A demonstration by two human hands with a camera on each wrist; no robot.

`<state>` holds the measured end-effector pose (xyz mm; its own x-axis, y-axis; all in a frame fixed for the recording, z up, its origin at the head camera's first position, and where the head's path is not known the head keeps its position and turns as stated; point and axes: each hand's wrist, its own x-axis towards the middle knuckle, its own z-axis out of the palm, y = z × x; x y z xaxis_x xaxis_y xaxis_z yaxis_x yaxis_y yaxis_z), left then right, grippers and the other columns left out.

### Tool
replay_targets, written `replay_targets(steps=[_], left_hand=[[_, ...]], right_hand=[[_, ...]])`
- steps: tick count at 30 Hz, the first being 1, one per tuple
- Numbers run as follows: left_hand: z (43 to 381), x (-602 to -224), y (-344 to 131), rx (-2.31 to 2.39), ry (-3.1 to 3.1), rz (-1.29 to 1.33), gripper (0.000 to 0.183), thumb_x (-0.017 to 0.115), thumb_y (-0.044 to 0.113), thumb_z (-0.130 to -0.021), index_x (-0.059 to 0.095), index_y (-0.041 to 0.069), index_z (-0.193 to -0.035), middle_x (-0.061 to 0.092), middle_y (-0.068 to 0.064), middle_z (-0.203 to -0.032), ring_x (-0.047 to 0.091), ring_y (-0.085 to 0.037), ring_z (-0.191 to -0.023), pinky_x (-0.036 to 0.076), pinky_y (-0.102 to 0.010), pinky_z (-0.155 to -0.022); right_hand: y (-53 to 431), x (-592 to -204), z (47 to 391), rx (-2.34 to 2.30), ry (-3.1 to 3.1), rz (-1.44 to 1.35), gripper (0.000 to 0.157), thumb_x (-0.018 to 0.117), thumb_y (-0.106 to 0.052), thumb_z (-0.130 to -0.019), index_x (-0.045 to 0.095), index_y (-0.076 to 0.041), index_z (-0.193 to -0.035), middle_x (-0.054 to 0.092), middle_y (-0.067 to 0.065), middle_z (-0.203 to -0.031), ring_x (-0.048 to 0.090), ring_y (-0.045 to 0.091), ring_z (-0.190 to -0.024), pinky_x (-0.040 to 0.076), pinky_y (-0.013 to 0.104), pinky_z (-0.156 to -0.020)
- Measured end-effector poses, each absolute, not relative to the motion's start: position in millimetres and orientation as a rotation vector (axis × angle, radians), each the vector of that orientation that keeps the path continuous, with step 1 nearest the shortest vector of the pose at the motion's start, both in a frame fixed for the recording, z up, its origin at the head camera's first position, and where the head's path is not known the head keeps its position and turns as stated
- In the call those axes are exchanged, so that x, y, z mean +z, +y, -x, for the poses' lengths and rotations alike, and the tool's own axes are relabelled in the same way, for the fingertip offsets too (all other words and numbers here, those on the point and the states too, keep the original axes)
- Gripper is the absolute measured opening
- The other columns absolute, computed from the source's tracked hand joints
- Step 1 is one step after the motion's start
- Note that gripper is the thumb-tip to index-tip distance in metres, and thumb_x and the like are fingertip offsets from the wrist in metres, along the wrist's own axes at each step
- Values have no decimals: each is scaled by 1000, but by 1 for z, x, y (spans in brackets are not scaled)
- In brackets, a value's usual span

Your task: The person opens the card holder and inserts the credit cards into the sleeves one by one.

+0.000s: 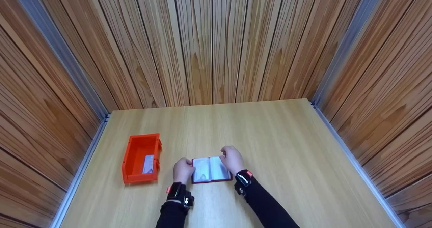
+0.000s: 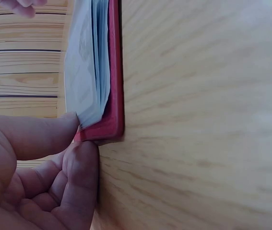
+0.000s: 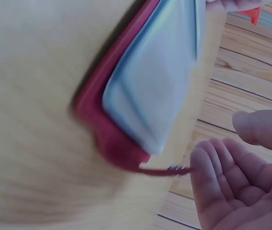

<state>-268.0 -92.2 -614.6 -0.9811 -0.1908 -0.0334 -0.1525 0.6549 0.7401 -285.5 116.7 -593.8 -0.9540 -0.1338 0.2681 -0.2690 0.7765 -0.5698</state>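
A small red card holder (image 1: pixel 212 180) lies spread open on the table, its clear plastic sleeves (image 2: pixel 83 62) facing up. My left hand (image 1: pixel 182 170) pinches its left edge, the thumb on the sleeves' corner and the index finger against the red cover (image 2: pixel 115 86). At the other side is my right hand (image 1: pixel 233 160), fingers loosely bent and thumb apart from them. A thin red strap (image 3: pixel 157 171) with a metal snap reaches from the cover to the right index fingertip; whether they touch I cannot tell.
Left of my left hand stands an orange bin (image 1: pixel 130 157) with a pale card (image 1: pixel 148 164) inside. Wood-patterned panels (image 1: pixel 212 46) close off the table (image 1: pixel 270 130) at the back and both sides, with metal rails (image 1: pixel 357 180) along the side edges.
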Motion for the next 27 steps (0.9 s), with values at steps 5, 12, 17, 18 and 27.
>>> replay_targets(steps=[5, 12, 17, 18, 27], left_hand=[[268, -615, -93, -1236, -2806, -285, 15, 75, 1, -72, 64, 0, -82, 64, -8, -77, 60, -28, -76, 48, -41, -72], [268, -617, -92, -1228, -2788, -278, 15, 75, 0, -71, 64, 0, -81, 64, -9, -77, 61, -28, -75, 49, -42, -72], [268, -617, -92, -1242, -2788, -287, 15, 74, 1, -71, 63, 1, -81, 64, -9, -78, 60, -29, -76, 48, -42, -72], [268, -617, -92, -1241, -2787, -285, 15, 74, 1, -71, 63, 1, -81, 64, -9, -78, 60, -29, -76, 48, -42, -72], [267, -617, -93, -1246, -2776, -271, 15, 73, 0, -70, 63, 1, -80, 64, -9, -77, 60, -29, -75, 48, -42, -71]], right_hand=[[124, -597, 285, 907, -2784, -268, 15, 73, -6, -85, 66, 3, -95, 59, 7, -82, 58, 24, -77, 49, 39, -73], [131, -602, 285, 898, -2799, -239, 20, 75, -10, -82, 67, 4, -94, 58, 8, -80, 59, 27, -77, 49, 42, -74], [132, -606, 284, 878, -2834, -217, 24, 77, -12, -81, 67, 5, -94, 61, 11, -83, 61, 30, -81, 50, 43, -76], [133, -607, 284, 866, -2836, -219, 24, 77, -12, -81, 67, 5, -94, 61, 12, -83, 61, 31, -81, 50, 44, -76], [135, -609, 284, 798, -2857, -226, 18, 77, -10, -80, 62, 0, -81, 56, 8, -77, 57, 27, -74, 49, 43, -70]])
